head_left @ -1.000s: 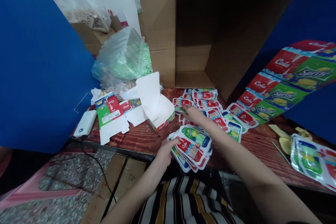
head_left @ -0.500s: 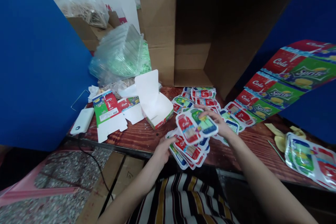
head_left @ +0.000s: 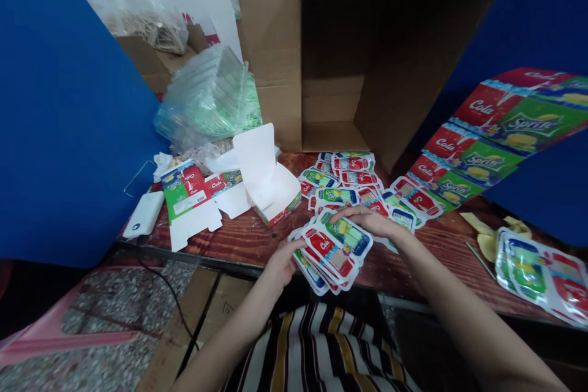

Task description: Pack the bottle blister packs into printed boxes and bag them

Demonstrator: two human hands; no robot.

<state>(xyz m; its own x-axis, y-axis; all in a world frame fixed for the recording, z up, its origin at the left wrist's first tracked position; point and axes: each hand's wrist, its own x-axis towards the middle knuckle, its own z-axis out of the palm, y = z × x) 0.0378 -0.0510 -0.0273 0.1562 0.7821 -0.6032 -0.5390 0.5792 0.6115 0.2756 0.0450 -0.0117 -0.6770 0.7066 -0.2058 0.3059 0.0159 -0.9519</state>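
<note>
My left hand (head_left: 281, 263) grips the left edge of a fanned stack of bottle-shaped Cola and Sprite packets (head_left: 309, 269) at the table's front edge, thumb on top. With its fingers along the far edge of the top packet (head_left: 337, 244), my right hand (head_left: 367, 220) holds that packet against the stack. Each packet pairs a red Cola shape with a green Sprite one. Just beyond my hands lies a loose pile of similar packets (head_left: 356, 179). An open white-lined carton (head_left: 275, 187) stands to the left of the pile.
Flat printed cartons (head_left: 188, 199) and a white power bank (head_left: 144, 213) with a cable lie at left. Behind stands a large cardboard box (head_left: 275, 55) beside clear plastic trays (head_left: 206, 92). Printed carton sheets (head_left: 487, 135) lean at right, above more packets (head_left: 542, 275).
My right hand has lowered the packet it held above the stack onto the top of it. My left hand keeps its grip. The view has shifted slightly.
</note>
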